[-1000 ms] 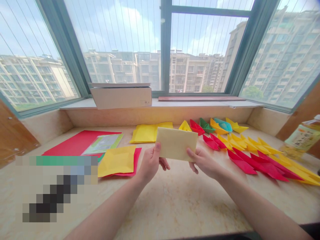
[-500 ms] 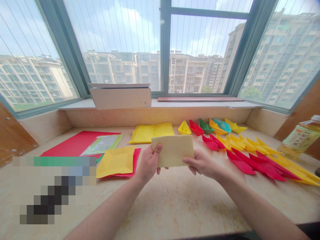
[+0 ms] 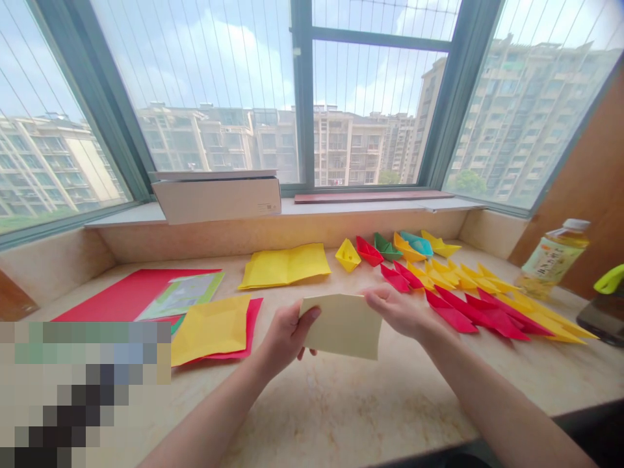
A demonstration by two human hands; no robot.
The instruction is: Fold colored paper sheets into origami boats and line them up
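A pale yellow sheet of paper (image 3: 344, 328), apparently folded into a rectangle, is held up over the counter between both hands. My left hand (image 3: 290, 328) is closed on its left edge, thumb in front and fingers behind. At the upper right corner, my right hand (image 3: 392, 309) pinches the paper's top edge. Beyond the hands stand folded paper boats, among them a yellow boat (image 3: 348, 255), a red boat (image 3: 369, 251) and a green boat (image 3: 387, 247). Several pointed red folded papers (image 3: 487, 315) lie right of my right hand.
Left lie yellow paper (image 3: 212, 330) over red sheets, a large red sheet (image 3: 107, 296) and a clear packet (image 3: 182, 296). More yellow paper (image 3: 285, 265) is behind. A drink bottle (image 3: 556, 257) stands right, near a dark object (image 3: 602, 318). A white box (image 3: 217, 198) sits on the sill.
My right hand has moved from the paper's lower right side to its upper right corner. The paper is lower in view and tilted. The camera view has turned slightly right.
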